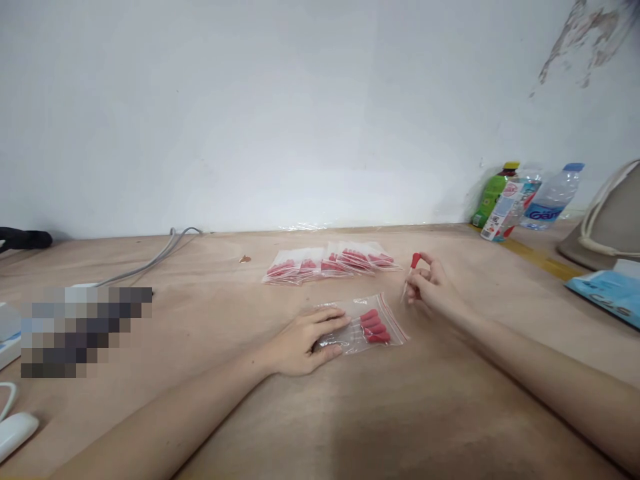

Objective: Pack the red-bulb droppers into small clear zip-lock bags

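Note:
A clear zip bag [353, 340] lies flat on the table, with several red-bulbed droppers [374, 327] side by side inside it. My left hand [307, 340] rests on the bag's left end, fingers stretched out and palm down. To the right of the bag, my right hand [430, 283] is closed around a single dropper [415, 260]. Its red rubber bulb points up and its thin clear tube slants down past my fingers. Behind the bag, a row of overlapping zip bags [327, 263] holds more red-bulbed pieces.
Bottles [500, 197] stand against the wall at the back right, near a grey-brown cap-like item [605, 213] and a blue packet [607, 290]. On the left are a grey cable [145, 267], a pixelated object [85, 333] and a white mouse-like item [17, 433].

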{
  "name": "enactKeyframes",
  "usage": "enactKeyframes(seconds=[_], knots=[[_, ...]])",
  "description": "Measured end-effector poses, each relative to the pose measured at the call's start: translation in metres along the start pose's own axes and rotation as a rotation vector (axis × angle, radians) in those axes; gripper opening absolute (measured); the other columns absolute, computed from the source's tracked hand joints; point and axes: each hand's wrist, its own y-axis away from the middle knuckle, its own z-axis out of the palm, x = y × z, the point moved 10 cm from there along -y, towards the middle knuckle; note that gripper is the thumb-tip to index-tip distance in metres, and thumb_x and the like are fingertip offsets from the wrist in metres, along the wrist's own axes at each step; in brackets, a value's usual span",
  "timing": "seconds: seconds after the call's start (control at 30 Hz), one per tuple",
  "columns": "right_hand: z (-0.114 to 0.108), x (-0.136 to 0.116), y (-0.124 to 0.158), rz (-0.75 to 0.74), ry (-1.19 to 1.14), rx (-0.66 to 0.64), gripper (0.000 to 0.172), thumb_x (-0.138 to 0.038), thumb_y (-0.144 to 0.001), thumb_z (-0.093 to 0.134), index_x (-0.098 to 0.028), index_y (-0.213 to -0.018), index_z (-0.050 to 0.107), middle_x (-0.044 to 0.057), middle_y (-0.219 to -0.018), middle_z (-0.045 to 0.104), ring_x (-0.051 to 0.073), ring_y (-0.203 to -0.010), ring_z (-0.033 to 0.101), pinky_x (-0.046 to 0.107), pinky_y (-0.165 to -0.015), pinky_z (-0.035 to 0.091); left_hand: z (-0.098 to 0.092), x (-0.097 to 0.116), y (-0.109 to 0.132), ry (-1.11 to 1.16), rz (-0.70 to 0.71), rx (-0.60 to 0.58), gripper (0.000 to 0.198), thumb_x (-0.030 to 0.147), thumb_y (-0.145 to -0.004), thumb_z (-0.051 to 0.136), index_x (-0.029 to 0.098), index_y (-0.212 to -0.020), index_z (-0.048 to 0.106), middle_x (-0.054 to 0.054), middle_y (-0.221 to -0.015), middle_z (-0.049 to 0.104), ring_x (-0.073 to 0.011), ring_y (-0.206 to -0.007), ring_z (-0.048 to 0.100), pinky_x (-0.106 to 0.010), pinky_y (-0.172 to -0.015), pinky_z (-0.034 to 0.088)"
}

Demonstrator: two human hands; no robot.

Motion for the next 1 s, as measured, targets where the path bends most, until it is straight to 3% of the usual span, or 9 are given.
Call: enactKeyframes(seconds=[0.17, 0.5, 0.73, 1.0], knots=[[0.012, 0.002, 0.028, -0.035, -0.1, 0.119, 0.065, -0.025, -0.061, 0.061, -0.024, -0.113, 0.022, -0.011, -0.064, 0.047, 0.009, -0.045, 0.052, 0.024, -0.042, 0.05, -0.001, 0.001, -0.001, -0.004, 0.0, 0.007, 0.046, 0.037, -0.087, 0.045, 0.024, -0.131, 0.039, -0.006, -0.136, 0.039, -0.0217, -0.125, 0.036, -0.039, -0.103, 0.031], [-0.001, 0.006, 0.024, 0.004, -0.215, 0.24, 0.048, -0.018, -0.059, 0.066, -0.025, -0.087, 0.027, -0.011, -0.057, 0.053, 0.011, -0.05, 0.058, 0.023, -0.05, 0.054, -0.001, 0.0, -0.001, 0.001, -0.007, 0.008, 0.047, 0.038, -0.087, 0.046, 0.024, -0.131, 0.039, -0.007, -0.137, 0.038, -0.0214, -0.125, 0.036, -0.04, -0.103, 0.031], [0.017, 0.016, 0.03, 0.068, -0.328, 0.117, 0.038, -0.019, -0.067, 0.06, -0.025, -0.086, 0.028, -0.008, -0.062, 0.059, 0.013, -0.053, 0.063, 0.027, -0.051, 0.055, 0.0, 0.0, -0.001, -0.002, -0.003, -0.004, 0.047, 0.038, -0.087, 0.045, 0.024, -0.132, 0.038, -0.007, -0.137, 0.038, -0.021, -0.126, 0.035, -0.039, -0.103, 0.031], [0.017, 0.018, 0.037, 0.182, -0.395, 0.105, 0.035, -0.015, -0.064, 0.062, -0.024, -0.082, 0.034, -0.007, -0.061, 0.058, 0.013, -0.056, 0.063, 0.027, -0.055, 0.055, -0.001, 0.0, 0.0, 0.017, 0.004, 0.019, 0.05, 0.037, -0.087, 0.046, 0.023, -0.133, 0.035, -0.008, -0.136, 0.039, -0.0224, -0.125, 0.036, -0.04, -0.102, 0.031]])
